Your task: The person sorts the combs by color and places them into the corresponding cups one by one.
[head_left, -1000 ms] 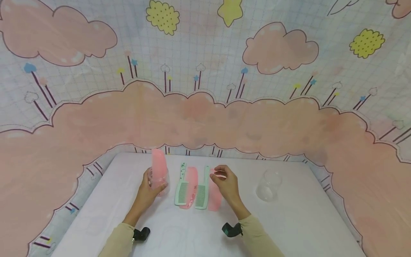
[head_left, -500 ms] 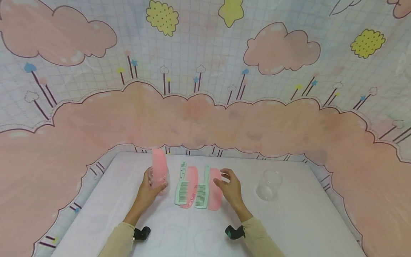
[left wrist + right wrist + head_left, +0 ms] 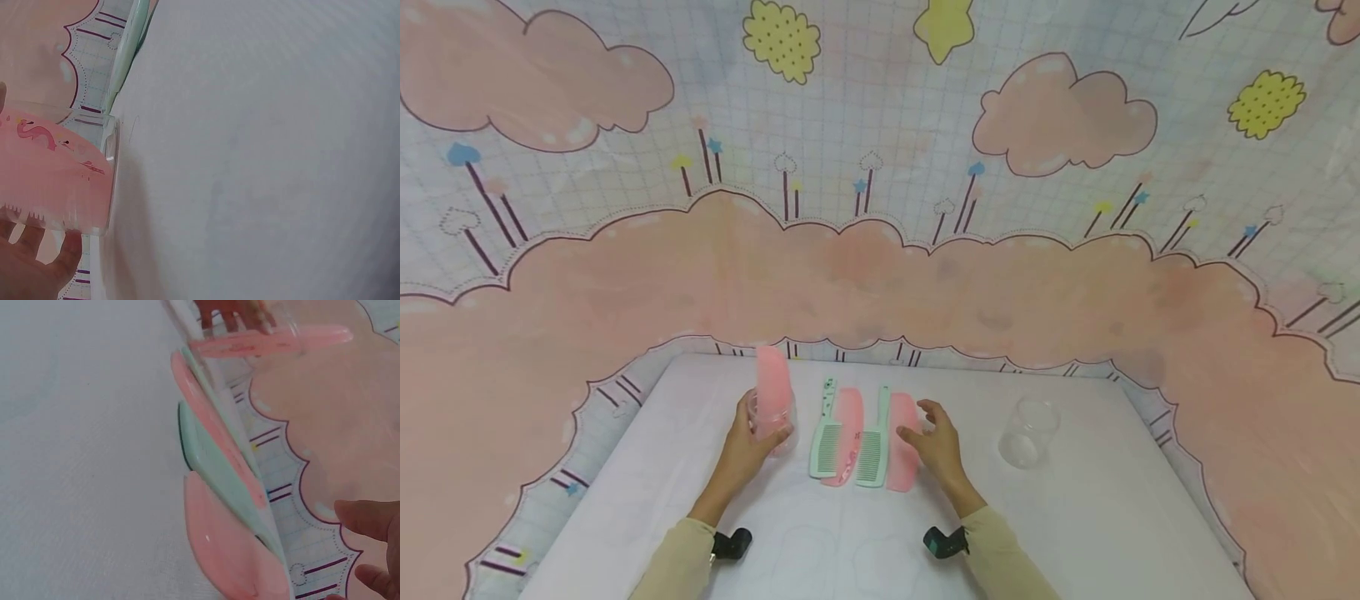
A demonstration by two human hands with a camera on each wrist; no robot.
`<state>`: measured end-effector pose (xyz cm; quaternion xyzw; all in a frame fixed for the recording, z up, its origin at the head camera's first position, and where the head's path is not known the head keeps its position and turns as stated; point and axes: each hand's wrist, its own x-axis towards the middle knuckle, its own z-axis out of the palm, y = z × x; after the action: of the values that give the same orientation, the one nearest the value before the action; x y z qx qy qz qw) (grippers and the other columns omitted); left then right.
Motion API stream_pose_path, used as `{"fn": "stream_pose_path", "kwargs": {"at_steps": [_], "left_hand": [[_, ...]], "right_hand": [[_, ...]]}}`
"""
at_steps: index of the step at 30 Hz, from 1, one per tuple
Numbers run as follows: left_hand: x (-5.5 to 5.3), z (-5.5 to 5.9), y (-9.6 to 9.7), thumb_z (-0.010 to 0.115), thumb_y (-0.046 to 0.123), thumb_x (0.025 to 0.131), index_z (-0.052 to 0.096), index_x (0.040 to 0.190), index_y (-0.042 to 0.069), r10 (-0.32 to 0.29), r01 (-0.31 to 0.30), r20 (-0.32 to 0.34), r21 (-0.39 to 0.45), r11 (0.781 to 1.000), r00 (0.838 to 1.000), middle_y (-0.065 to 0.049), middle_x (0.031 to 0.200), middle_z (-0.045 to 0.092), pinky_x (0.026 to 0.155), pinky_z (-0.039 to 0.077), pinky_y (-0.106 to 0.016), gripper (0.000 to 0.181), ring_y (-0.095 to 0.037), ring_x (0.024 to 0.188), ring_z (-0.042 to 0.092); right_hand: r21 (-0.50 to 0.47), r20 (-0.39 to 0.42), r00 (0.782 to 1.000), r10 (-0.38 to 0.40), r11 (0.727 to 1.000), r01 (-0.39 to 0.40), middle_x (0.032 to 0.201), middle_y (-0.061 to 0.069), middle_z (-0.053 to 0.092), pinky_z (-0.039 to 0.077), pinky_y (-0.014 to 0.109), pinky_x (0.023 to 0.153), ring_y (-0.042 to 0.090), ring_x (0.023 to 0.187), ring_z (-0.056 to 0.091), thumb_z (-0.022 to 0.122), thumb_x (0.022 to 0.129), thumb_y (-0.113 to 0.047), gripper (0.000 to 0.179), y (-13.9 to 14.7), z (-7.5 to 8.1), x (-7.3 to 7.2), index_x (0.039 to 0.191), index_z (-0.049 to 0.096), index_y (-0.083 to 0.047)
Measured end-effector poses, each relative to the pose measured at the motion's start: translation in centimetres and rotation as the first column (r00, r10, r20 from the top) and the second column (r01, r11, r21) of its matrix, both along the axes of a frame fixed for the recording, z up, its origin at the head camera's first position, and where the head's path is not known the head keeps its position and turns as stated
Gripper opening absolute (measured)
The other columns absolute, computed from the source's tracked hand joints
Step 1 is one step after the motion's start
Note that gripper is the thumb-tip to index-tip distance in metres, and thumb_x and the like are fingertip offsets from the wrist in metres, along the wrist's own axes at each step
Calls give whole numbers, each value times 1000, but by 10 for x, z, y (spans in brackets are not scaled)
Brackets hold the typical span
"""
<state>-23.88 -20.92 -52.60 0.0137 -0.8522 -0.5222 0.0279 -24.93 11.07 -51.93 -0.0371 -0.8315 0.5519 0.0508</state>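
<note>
My left hand (image 3: 751, 437) grips a clear plastic cup (image 3: 111, 150) at the left of the row. A pink comb (image 3: 772, 383) with a flamingo print stands upright in that cup. Over the right end of the row is my right hand (image 3: 938, 442), its fingers spread and holding nothing. Just beside its thumb lies a plain pink comb (image 3: 901, 458). To the left of that come a green handled comb (image 3: 871, 458), a pink comb (image 3: 850, 417) and another green handled comb (image 3: 826, 450), all flat on the table.
A second clear cup (image 3: 1026, 437) stands on the right side of the white table (image 3: 1097, 517). Behind the table's back edge hangs a printed cloth (image 3: 880, 283) with clouds. Dark wrist cameras are strapped at both sleeves.
My right hand has shifted slightly right and lower, off the top of the rightmost pink comb, uncovering more of it. My left hand and the cup hold nearly the same place.
</note>
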Motion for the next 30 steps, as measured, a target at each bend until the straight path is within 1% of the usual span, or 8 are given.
{"fn": "stream_pose_path", "kwargs": {"at_steps": [5, 10, 14, 18, 21, 26, 30], "left_hand": [[3, -1, 2, 70, 38, 91, 4, 157, 13, 3, -3, -9, 2, 1000, 1000, -23, 162, 16, 116, 26, -62, 97, -44, 148, 23], [7, -3, 5, 71, 38, 90, 5, 156, 11, 15, -15, -30, 1, 1000, 999, -24, 161, 18, 116, 26, -63, 97, -45, 147, 23], [10, -4, 6, 71, 38, 90, 5, 156, 12, 20, -20, -27, 0, 1000, 999, -24, 161, 18, 116, 26, -63, 98, -45, 147, 23], [11, -5, 7, 70, 40, 90, 3, 157, 15, 21, -21, -11, 11, 1000, 1000, -22, 162, 17, 116, 26, -63, 98, -43, 148, 22], [13, -6, 8, 70, 42, 90, 2, 157, 15, 19, -19, -3, 12, 1000, 1000, -21, 163, 15, 116, 25, -63, 99, -44, 148, 21], [17, -7, 8, 69, 41, 90, 0, 157, 16, 23, -23, 17, 22, 999, 1000, -21, 164, 12, 117, 23, -63, 99, -44, 149, 17], [20, -6, 8, 69, 41, 90, 0, 157, 16, 24, -24, 15, 31, 999, 1000, -20, 164, 12, 118, 22, -63, 99, -44, 150, 16]], "right_hand": [[57, 41, 999, -26, 998, 23, 137, 18, 55, 50, 52, 100, 38, 123, 54, 81, 80, -21, 63, 1, -9, 0, 134, 51, -8], [101, 56, 998, -35, 994, 29, 130, 21, 58, 52, 52, 98, 40, 118, 58, 83, 78, -22, 68, 2, -17, -3, 135, 50, -7], [166, 59, 997, -45, 985, 35, 126, 20, 60, 54, 50, 94, 38, 112, 60, 85, 75, -21, 71, 1, -22, -6, 135, 50, -7], [234, 29, 998, -49, 971, 41, 121, 20, 60, 54, 48, 89, 34, 103, 60, 88, 70, -18, 74, -1, -26, -7, 133, 52, -5], [281, -5, 999, -49, 959, 48, 117, 19, 60, 53, 48, 87, 32, 99, 59, 89, 66, -17, 75, -2, -29, -6, 131, 54, -5], [347, -36, 999, -31, 937, 42, 115, 19, 60, 53, 48, 86, 32, 99, 60, 89, 65, -19, 76, -4, -32, -3, 130, 54, -6], [348, -29, 999, -25, 937, 33, 116, 20, 61, 53, 48, 86, 33, 100, 60, 88, 67, -18, 75, -2, -31, -1, 132, 53, -6]]}}
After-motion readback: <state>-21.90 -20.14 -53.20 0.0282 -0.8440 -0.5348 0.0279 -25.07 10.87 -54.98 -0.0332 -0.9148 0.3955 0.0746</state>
